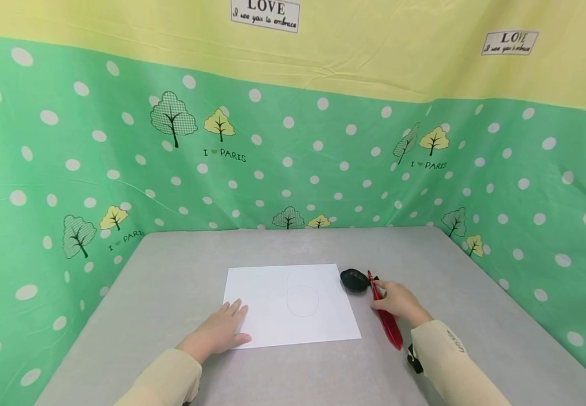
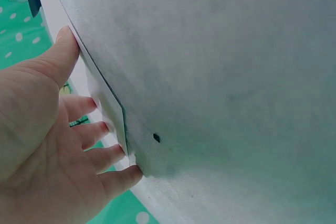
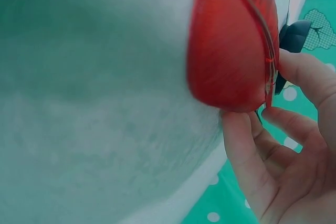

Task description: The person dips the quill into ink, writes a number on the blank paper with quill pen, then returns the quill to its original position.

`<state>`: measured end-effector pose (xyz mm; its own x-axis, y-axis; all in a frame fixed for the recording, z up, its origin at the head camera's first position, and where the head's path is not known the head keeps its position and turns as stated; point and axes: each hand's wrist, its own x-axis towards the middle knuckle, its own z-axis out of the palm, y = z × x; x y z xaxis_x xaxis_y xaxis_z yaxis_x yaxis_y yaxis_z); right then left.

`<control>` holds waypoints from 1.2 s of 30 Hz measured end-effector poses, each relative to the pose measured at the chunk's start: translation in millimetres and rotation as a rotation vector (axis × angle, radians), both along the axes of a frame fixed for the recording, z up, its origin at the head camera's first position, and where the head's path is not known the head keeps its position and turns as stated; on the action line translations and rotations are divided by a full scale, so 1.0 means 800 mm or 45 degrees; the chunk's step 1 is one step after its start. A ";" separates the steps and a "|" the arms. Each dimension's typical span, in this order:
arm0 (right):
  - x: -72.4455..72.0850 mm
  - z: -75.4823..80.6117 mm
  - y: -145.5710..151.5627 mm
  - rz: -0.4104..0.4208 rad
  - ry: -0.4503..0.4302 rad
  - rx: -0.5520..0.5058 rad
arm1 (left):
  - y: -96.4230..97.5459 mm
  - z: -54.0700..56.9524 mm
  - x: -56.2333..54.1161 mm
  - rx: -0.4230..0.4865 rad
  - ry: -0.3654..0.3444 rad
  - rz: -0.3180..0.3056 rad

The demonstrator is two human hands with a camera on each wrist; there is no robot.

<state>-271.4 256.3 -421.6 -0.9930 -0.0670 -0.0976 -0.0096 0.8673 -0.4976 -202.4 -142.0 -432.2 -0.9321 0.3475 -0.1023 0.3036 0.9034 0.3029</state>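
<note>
A white sheet of paper [image 1: 267, 321] lies on the grey table, with a faint thin line on it shaped like a 6. My left hand [image 1: 220, 330] rests on the sheet's left edge, fingers spread; the left wrist view shows the fingertips along the paper [image 2: 107, 108]. Beyond the right edge of the paper, my right hand [image 1: 398, 300] holds a slim red zip pouch [image 1: 390, 330] between thumb and fingers. Up close, the pouch [image 3: 231, 45] looks soft and shiny, with a zip along one side. What is inside it cannot be seen.
A glossy black egg-shaped object [image 1: 354, 280] sits between the paper and the pouch. Under the right sleeve shows a black piece [image 1: 414, 360], partly hidden. A green and yellow printed curtain [image 1: 283, 186] surrounds the table's [image 1: 181, 254] back and sides.
</note>
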 end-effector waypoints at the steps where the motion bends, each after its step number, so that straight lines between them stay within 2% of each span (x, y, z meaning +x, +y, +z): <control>1: 0.000 0.000 0.000 0.000 0.001 0.003 | 0.000 0.000 0.000 0.001 -0.001 0.000; 13: 0.003 0.001 0.001 -0.005 0.012 0.009 | 0.003 0.002 0.000 0.015 -0.002 0.001; 30: 0.004 0.005 -0.002 -0.001 0.011 0.032 | 0.005 0.016 0.000 0.097 -0.064 0.033; 36: 0.007 0.004 -0.002 0.005 0.026 0.028 | 0.005 0.011 -0.003 0.093 -0.069 0.040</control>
<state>-266.1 254.9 -418.7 -0.9945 -0.0693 -0.0784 -0.0235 0.8779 -0.4782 -205.1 -138.1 -423.2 -0.9364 0.3266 -0.1282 0.2569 0.8871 0.3835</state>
